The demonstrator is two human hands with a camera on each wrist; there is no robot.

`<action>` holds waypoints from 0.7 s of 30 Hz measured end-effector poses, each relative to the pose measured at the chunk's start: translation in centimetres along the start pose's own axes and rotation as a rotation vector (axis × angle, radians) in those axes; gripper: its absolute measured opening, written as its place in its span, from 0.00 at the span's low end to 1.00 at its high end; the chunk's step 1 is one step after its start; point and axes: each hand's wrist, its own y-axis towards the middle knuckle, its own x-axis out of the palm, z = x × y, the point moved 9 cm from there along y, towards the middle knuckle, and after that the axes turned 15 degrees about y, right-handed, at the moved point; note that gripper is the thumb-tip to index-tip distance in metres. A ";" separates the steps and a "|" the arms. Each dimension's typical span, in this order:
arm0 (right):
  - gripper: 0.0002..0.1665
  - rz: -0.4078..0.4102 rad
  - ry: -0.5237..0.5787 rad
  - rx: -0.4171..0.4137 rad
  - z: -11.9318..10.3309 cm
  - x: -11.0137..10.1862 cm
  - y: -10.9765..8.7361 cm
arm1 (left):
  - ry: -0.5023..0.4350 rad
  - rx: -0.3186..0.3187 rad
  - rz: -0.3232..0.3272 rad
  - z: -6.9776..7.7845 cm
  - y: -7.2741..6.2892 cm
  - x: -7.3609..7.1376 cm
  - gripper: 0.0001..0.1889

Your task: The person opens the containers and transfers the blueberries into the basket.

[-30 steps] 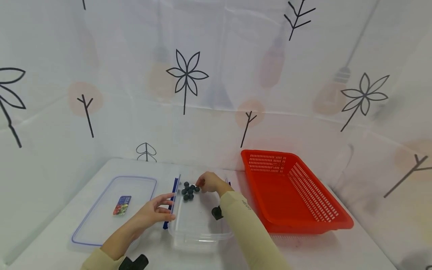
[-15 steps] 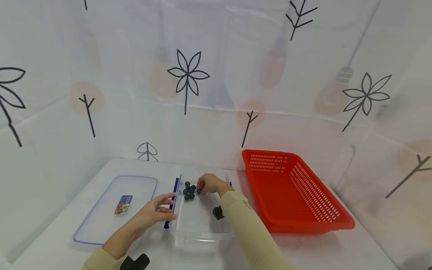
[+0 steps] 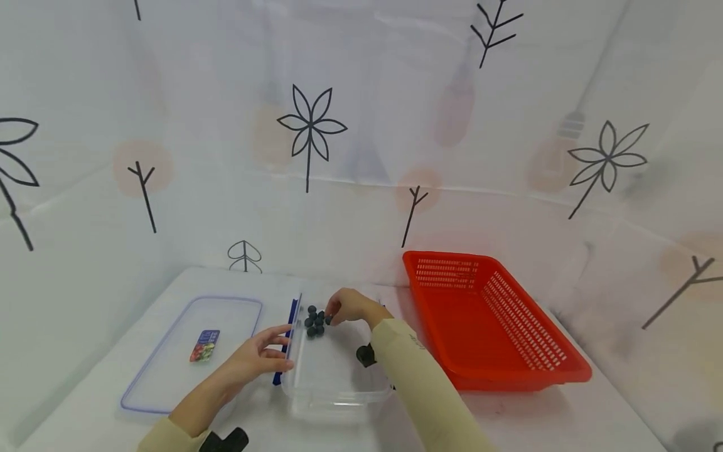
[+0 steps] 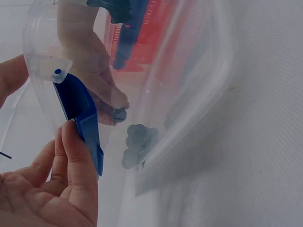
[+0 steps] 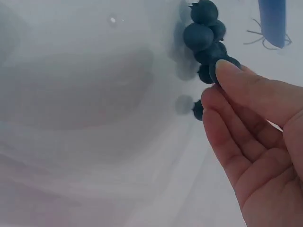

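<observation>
A clear plastic container point(image 3: 339, 397) stands on the white table, and a cluster of blueberries point(image 3: 315, 321) lies towards its far left corner. My right hand point(image 3: 351, 306) reaches inside and pinches a blueberry point(image 4: 119, 115) between thumb and fingers, close beside the cluster. In the right wrist view, another blueberry point(image 5: 198, 110) shows partly behind the fingertips. My left hand point(image 3: 255, 358) lies against the container's left side, fingers relaxed. Its fingertips touch the blue latch point(image 4: 85, 111), while the thumb meets the rim in the left wrist view.
To the left lies a clear lid point(image 3: 160, 370) with a blue edge, and a small printed label point(image 3: 204, 345) is on it. A red perforated basket point(image 3: 497, 333) stands at the right. Behind the table point(image 3: 497, 420) hangs a patterned white sheet point(image 3: 361, 157).
My right hand has moved the pinched blueberry slightly left, closer to the cluster, after it stood a little apart half a second ago. The left hand stays at the container's side.
</observation>
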 end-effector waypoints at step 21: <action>0.12 0.184 0.318 -0.188 -6.3 -5.6 -7.9 | 0.033 -0.055 0.024 -0.1 0.1 -0.5 0.39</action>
